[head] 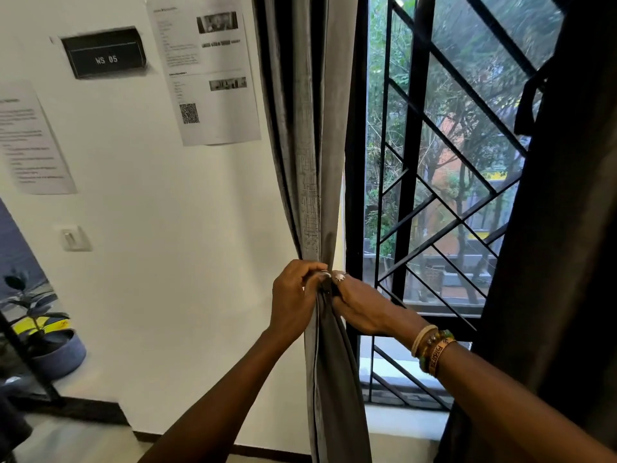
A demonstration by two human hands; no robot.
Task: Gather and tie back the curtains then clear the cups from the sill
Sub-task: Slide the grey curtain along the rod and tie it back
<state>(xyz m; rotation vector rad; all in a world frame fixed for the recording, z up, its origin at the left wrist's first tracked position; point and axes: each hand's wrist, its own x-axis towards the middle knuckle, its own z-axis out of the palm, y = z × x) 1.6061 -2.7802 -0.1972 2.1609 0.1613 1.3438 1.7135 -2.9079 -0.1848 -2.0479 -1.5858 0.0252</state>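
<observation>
A grey curtain [310,145] hangs at the left side of the window, gathered into a narrow bundle at waist height. My left hand [293,295] grips the bundle from the left with curled fingers. My right hand [359,307], with a ring and several bracelets, pinches the bundle from the right at the same spot. A dark tie-back seems to sit between the two hands, mostly hidden. A second, dark curtain [564,228] hangs at the right of the window. The white sill [404,422] shows below; no cups are in view.
A black metal window grille [434,202] covers the glass. The white wall at left carries printed sheets [207,71], a black sign reading WS 05 [105,55] and a switch [71,238]. A potted plant [43,342] stands at lower left.
</observation>
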